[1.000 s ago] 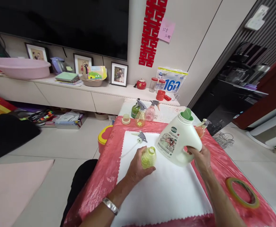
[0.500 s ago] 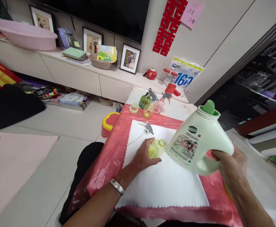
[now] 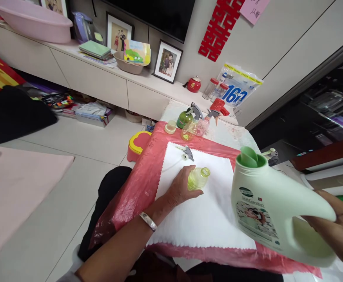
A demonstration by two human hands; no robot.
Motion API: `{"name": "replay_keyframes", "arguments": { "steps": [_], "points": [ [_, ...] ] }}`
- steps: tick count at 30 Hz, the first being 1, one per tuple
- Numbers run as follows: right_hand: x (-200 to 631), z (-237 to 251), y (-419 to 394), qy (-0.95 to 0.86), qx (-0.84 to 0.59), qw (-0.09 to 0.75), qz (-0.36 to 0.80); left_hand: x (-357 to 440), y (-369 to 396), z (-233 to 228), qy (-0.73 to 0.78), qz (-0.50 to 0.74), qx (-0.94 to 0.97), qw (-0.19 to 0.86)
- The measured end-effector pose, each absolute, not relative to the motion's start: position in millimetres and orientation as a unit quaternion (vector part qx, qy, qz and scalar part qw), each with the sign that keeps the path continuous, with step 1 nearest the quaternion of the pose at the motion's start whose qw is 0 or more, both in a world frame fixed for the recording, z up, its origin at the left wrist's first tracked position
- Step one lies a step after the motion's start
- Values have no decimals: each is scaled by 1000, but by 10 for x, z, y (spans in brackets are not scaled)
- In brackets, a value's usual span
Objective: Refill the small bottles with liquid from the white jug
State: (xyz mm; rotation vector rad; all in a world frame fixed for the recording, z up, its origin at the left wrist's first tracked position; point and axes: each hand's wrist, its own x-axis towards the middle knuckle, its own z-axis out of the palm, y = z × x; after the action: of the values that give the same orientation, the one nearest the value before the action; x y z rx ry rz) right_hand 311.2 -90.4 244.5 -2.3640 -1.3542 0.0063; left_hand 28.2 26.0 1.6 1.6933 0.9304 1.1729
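The left hand [image 3: 179, 190] wraps its fingers around a small yellow-green bottle [image 3: 197, 178], thumb below and the other fingers curled over the far side, holding it uncapped and leaning on the white cloth [image 3: 200, 219], mouth pointing away from the palm toward the right. The right hand [image 3: 340, 231] grips the handle of a large pale-green detergent jug [image 3: 273, 213]; only part of that hand shows at the frame edge, fingers closed about the handle, and the jug hangs in the air well to the right of the left fingertips, its green spout [image 3: 247, 156] open and pointing up. Just beyond the left knuckles lies a detached spray trigger head [image 3: 187, 152] with its tube trailing on the cloth. Farther off, past that head, stand three filled spray bottles [image 3: 193, 124] and a small round lid [image 3: 170, 127] on the red plastic cover [image 3: 136, 184]. To pour cleanly, it seems wise to stand the small bottle upright and steady it low on its body, bring the jug's spout close above the narrow mouth, and tip slowly, since the jug's wide spout could easily flood so small an opening.
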Motion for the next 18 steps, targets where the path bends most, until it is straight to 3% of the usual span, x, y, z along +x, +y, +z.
{"name": "replay_keyframes", "arguments": {
  "steps": [5, 11, 18],
  "points": [
    [2787, 2510, -958, -529, -832, 165, -21, 295, 273, -4, 386, 492, 669, 403],
    [3137, 2543, -962, -582, -812, 9, -31, 299, 294, 2, 391, 488, 677, 389],
    [3412, 2521, -870, -631, -775, 12, -19, 303, 290, 13, 389, 492, 681, 379]
  ]
}}
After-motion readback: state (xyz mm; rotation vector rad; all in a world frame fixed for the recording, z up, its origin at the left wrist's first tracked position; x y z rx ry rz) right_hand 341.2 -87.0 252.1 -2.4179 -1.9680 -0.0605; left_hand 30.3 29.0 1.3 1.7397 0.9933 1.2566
